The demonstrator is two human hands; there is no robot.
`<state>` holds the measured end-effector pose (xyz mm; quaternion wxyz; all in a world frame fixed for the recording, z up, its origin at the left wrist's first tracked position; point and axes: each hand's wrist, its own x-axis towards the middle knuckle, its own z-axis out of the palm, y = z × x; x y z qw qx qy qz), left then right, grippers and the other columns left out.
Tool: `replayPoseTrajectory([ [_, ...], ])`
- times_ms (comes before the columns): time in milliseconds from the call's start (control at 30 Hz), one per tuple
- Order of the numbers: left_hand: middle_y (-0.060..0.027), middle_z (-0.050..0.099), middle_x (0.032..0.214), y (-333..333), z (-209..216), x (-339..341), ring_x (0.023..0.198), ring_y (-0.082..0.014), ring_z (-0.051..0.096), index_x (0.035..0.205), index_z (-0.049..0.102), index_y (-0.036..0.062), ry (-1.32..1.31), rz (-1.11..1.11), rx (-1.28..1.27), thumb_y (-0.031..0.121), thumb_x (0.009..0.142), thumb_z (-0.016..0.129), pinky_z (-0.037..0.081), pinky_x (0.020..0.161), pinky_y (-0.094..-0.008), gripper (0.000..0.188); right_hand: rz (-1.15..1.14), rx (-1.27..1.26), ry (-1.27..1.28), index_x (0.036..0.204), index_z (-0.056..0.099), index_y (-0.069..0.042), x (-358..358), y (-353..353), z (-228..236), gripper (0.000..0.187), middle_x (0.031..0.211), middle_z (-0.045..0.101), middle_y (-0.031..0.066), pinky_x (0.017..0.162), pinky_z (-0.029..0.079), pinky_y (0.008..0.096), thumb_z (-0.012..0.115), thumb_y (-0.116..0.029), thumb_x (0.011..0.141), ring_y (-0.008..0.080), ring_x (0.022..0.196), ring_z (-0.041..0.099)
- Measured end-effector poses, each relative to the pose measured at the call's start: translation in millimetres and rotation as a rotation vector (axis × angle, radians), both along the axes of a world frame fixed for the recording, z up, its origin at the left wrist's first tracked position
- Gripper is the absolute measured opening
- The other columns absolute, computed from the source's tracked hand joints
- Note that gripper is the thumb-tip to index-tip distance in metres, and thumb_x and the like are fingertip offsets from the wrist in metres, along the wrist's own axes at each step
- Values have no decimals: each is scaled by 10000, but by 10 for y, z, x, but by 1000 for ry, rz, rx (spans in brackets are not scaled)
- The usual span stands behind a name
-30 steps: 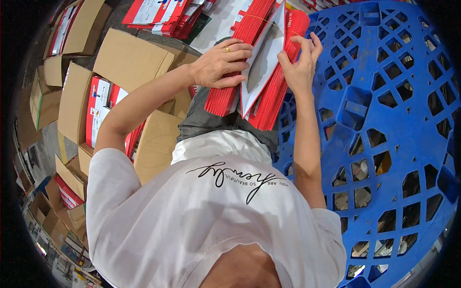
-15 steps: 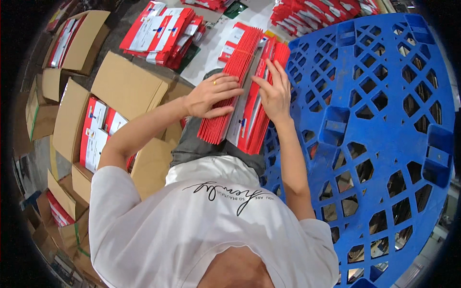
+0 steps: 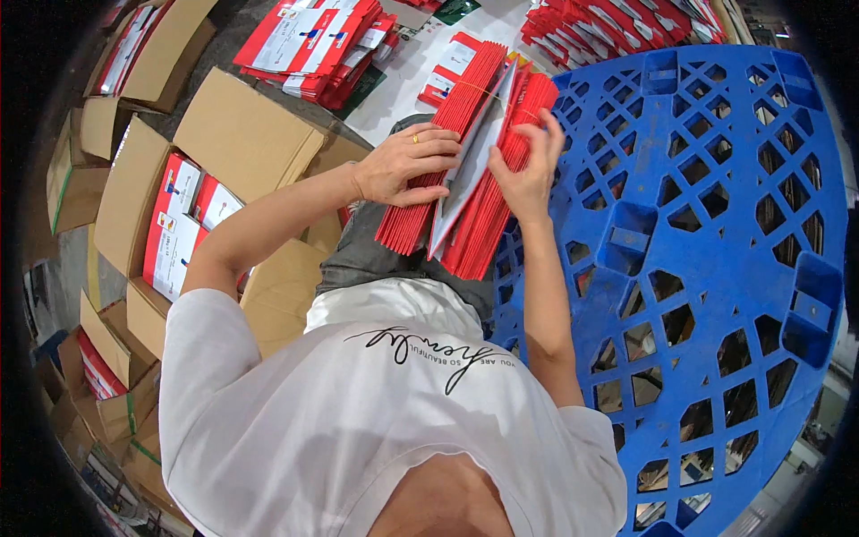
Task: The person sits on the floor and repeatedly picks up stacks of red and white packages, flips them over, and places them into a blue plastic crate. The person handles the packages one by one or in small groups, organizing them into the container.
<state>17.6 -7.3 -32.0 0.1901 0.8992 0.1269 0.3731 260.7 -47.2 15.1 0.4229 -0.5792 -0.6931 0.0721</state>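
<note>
A bundle of flat red-and-white folded packs (image 3: 470,192) rests on edge over my lap, split lengthwise by a gap where a white face shows. A thin rubber band (image 3: 483,90) crosses its far part. My left hand (image 3: 413,165), with a ring on one finger, lies across the left half, fingers together over the edges and thumb set apart below. On the right half, my right hand (image 3: 530,168) has its fingers bent over the outer side and its thumb by the gap. The fingertips' exact hold is partly hidden.
A blue plastic pallet (image 3: 687,268) with a lattice of holes stands to my right. At the left are open cardboard boxes (image 3: 240,125) holding similar packs. More red-and-white stacks (image 3: 309,40) lie ahead on a white surface, and others (image 3: 617,31) at the far right.
My right hand's fingers have gone from nearly straight to bent over the bundle's outer side. The bundle has shifted slightly right and away, and a wider white face now shows in its gap.
</note>
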Motion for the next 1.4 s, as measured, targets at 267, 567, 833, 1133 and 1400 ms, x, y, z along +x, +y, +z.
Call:
replayPoseTrajectory([
  [267,-174,597,1347,-40,43,58,1326,-362,544,1283,646,16,-34,12,-68,309,855,807,438,1115,-503,543,171,-6,-475,1330,713,-315,17,38,97,616,1556,459,130,1165,339,524,677,-24,788,405,1439,378],
  [567,-164,593,1308,74,28,-17,1269,-352,568,1166,682,33,46,12,73,258,855,771,466,1071,-497,394,97,34,-510,1089,768,-172,246,-5,200,287,1473,547,98,1137,356,517,757,-136,805,400,1420,401],
  [833,-145,610,1345,-13,7,80,1323,-342,551,1276,657,48,37,37,31,292,896,759,430,1130,-498,463,24,106,-385,937,734,-116,-91,93,194,242,1407,585,148,1138,336,551,847,-263,781,434,1401,411],
  [1133,-161,577,1409,29,-44,-18,1316,-347,550,1246,706,68,-9,28,22,258,909,727,418,1130,-517,388,30,-6,-319,1195,719,-168,41,47,150,438,1467,517,171,1158,340,523,800,-189,765,415,1419,385],
  [1400,-130,598,1390,15,8,33,1362,-332,526,1354,647,93,48,50,-5,270,912,729,424,1142,-490,483,189,-13,-547,1335,708,-344,-34,80,175,581,1533,505,108,1149,354,519,674,-63,829,390,1426,409],
])
